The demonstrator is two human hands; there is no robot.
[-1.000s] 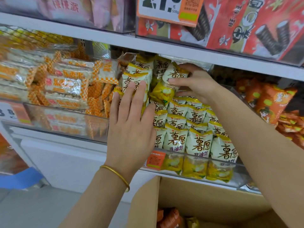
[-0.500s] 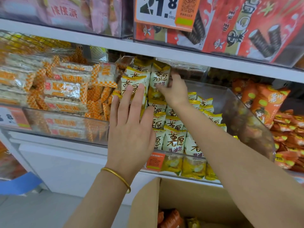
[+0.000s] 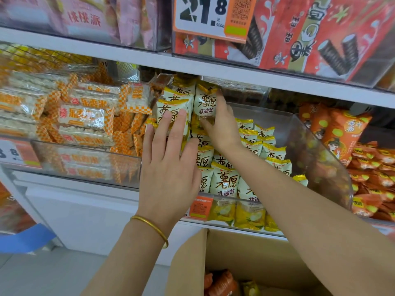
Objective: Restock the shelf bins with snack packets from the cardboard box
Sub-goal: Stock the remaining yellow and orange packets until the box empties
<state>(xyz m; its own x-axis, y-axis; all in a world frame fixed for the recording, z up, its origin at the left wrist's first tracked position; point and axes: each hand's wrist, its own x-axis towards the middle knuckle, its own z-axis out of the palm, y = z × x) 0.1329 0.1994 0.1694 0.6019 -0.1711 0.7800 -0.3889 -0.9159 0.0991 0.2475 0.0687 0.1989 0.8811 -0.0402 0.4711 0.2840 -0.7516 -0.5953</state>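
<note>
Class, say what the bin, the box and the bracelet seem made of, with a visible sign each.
Bin: clear glossy plastic, probably; packets show through its wall. Box: matte brown cardboard; bent flap. Bracelet: shiny gold-coloured metal, apparently; bright highlights.

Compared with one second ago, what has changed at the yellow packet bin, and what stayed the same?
The right hand moved left and deeper into the bin and now holds one yellow packet upright in the back row. The left hand stayed flat against the left stack of packets; the cardboard box stayed below.
</note>
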